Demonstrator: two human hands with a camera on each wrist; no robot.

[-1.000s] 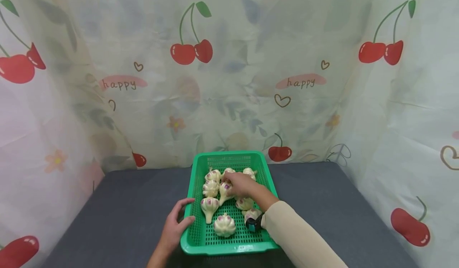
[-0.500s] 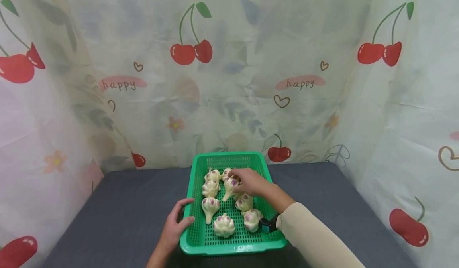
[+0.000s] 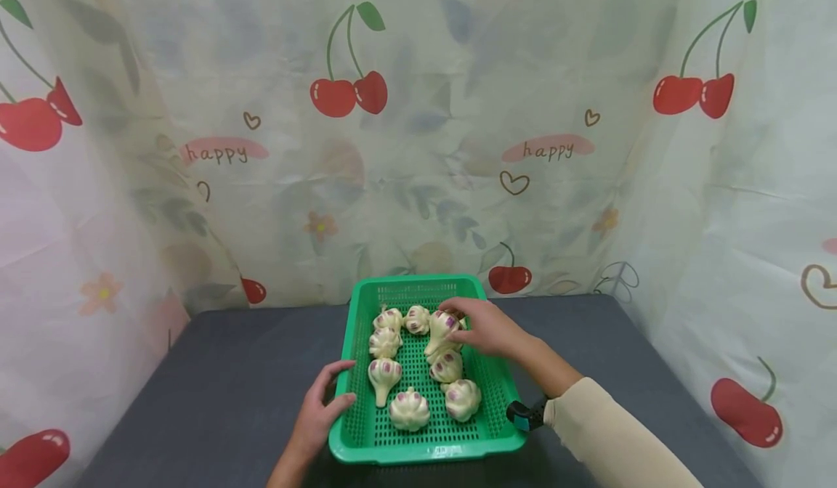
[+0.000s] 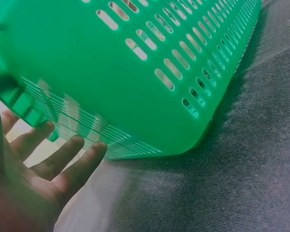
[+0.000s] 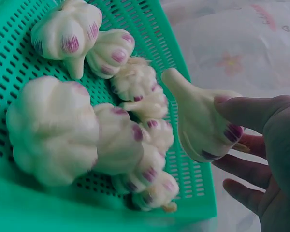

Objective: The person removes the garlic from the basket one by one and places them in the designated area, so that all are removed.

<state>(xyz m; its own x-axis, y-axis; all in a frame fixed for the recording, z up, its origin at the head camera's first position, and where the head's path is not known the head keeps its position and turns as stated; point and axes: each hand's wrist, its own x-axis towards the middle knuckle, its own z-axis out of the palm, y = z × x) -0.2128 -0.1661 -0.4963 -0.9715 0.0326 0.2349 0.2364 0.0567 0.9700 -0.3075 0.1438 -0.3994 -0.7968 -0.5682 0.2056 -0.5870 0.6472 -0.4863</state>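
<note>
Over the one o'clock part of the rectangular green plastic basket (image 3: 418, 454), taking its far end as twelve, the person's bare right hand (image 3: 487, 328) pinches a cream-white garlic bulb (image 3: 445, 326) with purple streaks. Thumb and fingers close on the round body, probably because that swelling gives better purchase; the tapered stem is left free, pointing toward seven o'clock in the head view. Whether this bulb touches those beneath it, I cannot tell.

By the eight o'clock side, the bare left hand (image 3: 314, 415) is spread wide, its extended fingertips at the basket's edge, seemingly to steady it rather than carry it.

Slots pierce the basket's walls and floor, and it sits on a dark grey cloth-covered table (image 3: 248, 386). Inside, more purple-marked bulbs form a loose ring: a long-stemmed bulb (image 3: 383, 372) at nine with its stem toward six, a squat ribbed bulb (image 3: 410, 411) near six, others around four, three, ten, eleven and twelve. Slotted floor shows between the two sides.
</note>
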